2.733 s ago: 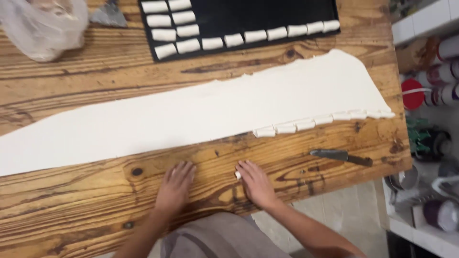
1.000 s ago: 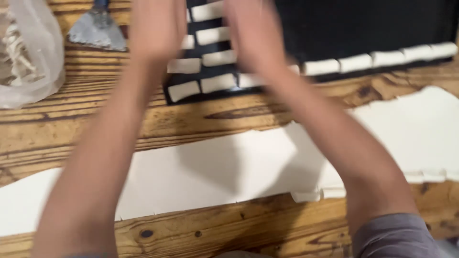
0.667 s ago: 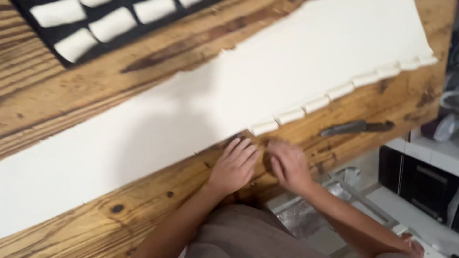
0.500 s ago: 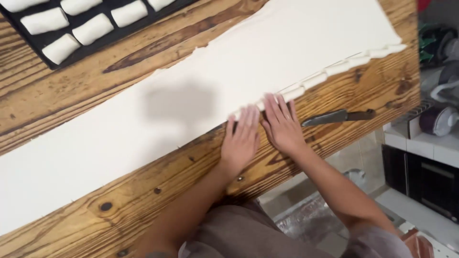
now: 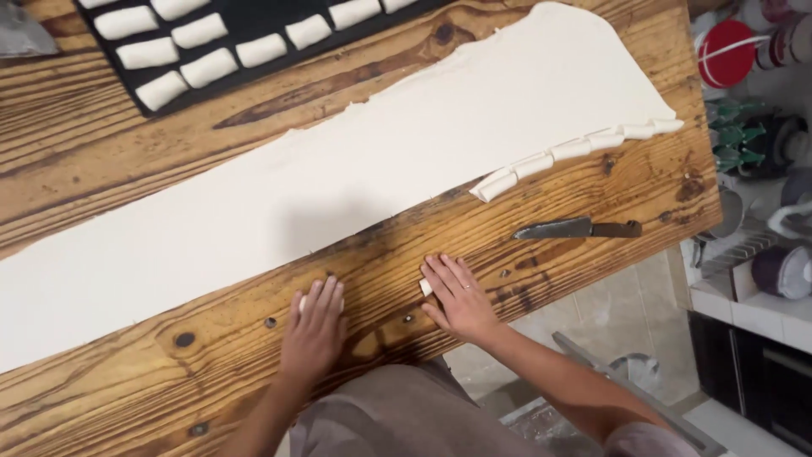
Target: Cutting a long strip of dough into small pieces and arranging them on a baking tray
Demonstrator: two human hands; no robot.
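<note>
Both hands lie palm-down on the wooden table (image 5: 592, 279), fingers extended and held close together: the left hand (image 5: 315, 330) presses flat over a small dough piece (image 5: 303, 301) whose white end shows at the fingers' left edge, and the right hand (image 5: 457, 298) covers another dough piece (image 5: 425, 288) showing at its index finger. Each piece lies crosswise under the fingers, just short of the dough sheet (image 5: 338, 182), its long axis apparently parallel to the sheet's edge. The knife (image 5: 579, 228) rests nearer the right hand, below the row of cut rolls (image 5: 567, 152).
</note>
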